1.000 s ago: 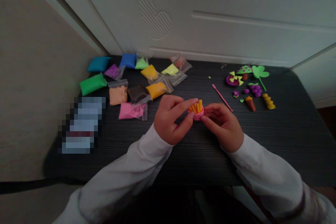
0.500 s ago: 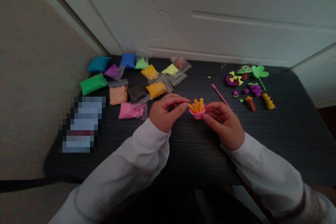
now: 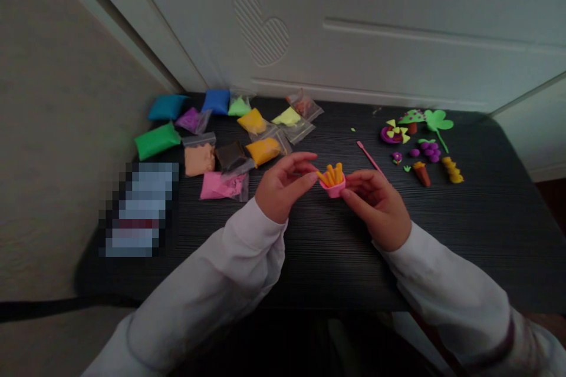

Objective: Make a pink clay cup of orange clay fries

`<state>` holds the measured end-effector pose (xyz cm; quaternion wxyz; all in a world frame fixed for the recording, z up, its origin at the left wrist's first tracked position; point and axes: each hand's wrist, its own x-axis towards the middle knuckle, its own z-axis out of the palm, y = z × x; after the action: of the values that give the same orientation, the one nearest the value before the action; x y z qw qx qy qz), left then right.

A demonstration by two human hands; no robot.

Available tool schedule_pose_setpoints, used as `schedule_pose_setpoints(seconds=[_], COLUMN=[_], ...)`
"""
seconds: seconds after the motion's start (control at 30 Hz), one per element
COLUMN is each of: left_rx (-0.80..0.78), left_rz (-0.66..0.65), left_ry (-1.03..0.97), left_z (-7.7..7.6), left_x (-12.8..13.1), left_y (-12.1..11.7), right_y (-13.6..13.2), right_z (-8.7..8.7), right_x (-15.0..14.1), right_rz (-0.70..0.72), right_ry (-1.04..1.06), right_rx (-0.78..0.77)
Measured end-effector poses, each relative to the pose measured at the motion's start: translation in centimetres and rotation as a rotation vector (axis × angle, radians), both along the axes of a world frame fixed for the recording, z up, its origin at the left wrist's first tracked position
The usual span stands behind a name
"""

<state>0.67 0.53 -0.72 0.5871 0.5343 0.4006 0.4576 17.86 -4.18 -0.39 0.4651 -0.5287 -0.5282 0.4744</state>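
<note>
Between the thumb and fingers of my right hand (image 3: 382,206) is a small pink clay cup (image 3: 333,191), held upright a little above the dark table (image 3: 327,259). Several yellow-orange clay fries (image 3: 335,174) stick up out of it. One fry leans out to the left. My left hand (image 3: 283,185) is just left of the cup, its thumb tip at the end of that leaning fry. Its index finger is raised apart from the thumb, and I cannot make out anything gripped there. Behind my right hand lies a pink modelling tool (image 3: 370,156), its near end hidden by the fingers.
Bags of coloured clay, among them a green one (image 3: 158,140) and a pink one (image 3: 221,185), lie at the left. A phone with a blurred screen (image 3: 141,209) is nearest that edge. Clay figures, including purple grapes (image 3: 430,151) and a cone (image 3: 421,174), stand at the right.
My left index finger has lifted away from its thumb and the fries, and that hand has shifted slightly right. The cup has risen very slightly in my right hand.
</note>
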Motion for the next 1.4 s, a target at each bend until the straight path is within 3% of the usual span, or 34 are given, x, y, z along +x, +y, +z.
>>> schedule_pose_setpoints(seconds=[0.2, 0.53, 0.67, 0.77, 0.9, 1.0, 1.23, 1.4], left_rx=[-0.003, -0.011, 0.021, 0.064, 0.168, 0.227, 0.318, 0.288], left_rz=[0.077, 0.082, 0.108, 0.107, 0.012, -0.029, -0.088, -0.084], left_ry=[0.043, 0.031, 0.103, 0.270, 0.549, 0.651, 0.720, 0.691], left_z=[-0.2, -0.2, -0.4, -0.3, 0.2, 0.5, -0.1, 0.0], left_x=[0.2, 0.2, 0.1, 0.0, 0.2, 0.5, 0.9, 0.9], left_y=[0.4, 0.5, 0.5, 0.2, -0.8, -1.4, -1.6, -1.6], right_y=[0.9, 1.1, 1.0, 0.9, 0.7, 0.6, 0.6, 0.9], right_z=[-0.8, -0.5, -0.4, -0.4, -0.3, -0.2, -0.4, -0.8], right_x=[0.5, 0.5, 0.6, 0.6, 0.7, 0.8, 0.4, -0.5], right_rz=[-0.019, 0.043, 0.046, 0.019, 0.001, -0.004, -0.017, -0.051], right_ry=[-0.375, -0.753, -0.784, -0.789, -0.794, -0.772, -0.773, -0.934], right_rx=[0.085, 0.163, 0.168, 0.149, 0.103, 0.098, 0.109, 0.187])
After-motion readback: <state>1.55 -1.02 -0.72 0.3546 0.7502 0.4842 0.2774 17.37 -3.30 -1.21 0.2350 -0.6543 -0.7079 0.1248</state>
